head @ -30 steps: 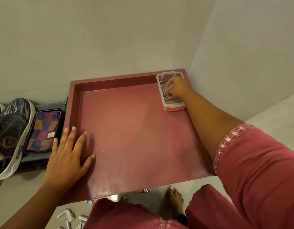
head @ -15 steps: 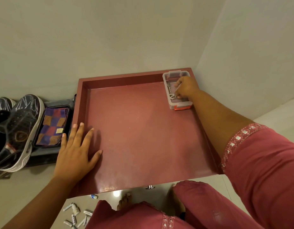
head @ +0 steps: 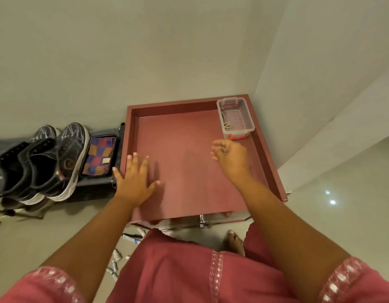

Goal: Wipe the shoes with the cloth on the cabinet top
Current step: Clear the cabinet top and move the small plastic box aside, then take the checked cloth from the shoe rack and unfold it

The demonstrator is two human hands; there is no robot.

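Your left hand (head: 135, 182) lay flat with its fingers spread wide and held nothing; the palm pressed on the lower left edge of the red cabinet top (head: 189, 171), near the middle of the frame, and the little finger reached over the raised left rim. Your right hand (head: 232, 157) hovered to the right of it, above the red surface, fingers loosely parted and slightly curled, gripping nothing; it was a little blurred. Both forearms ran down to the bottom corners of the frame, ending in pink sleeves with pale embroidered cuffs.

Just above the right hand, in the upper right corner of the cabinet top, sat a clear plastic box (head: 236, 118) with a red clasp; a small metal item lay inside it, too small to identify.

The cloth (head: 99, 157), a folded checked piece in purple, orange and red, lay left of the cabinet, just beside its rim, on a dark lower shelf (head: 95, 189). Touching the cloth on its left stood the shoes (head: 55, 162), a dark pair with white soles, at the left edge of the frame.

Below the cabinet's front edge you could see a metal knob (head: 202, 221), your bare toes, and small white tubes (head: 117, 259) scattered on the pale floor.
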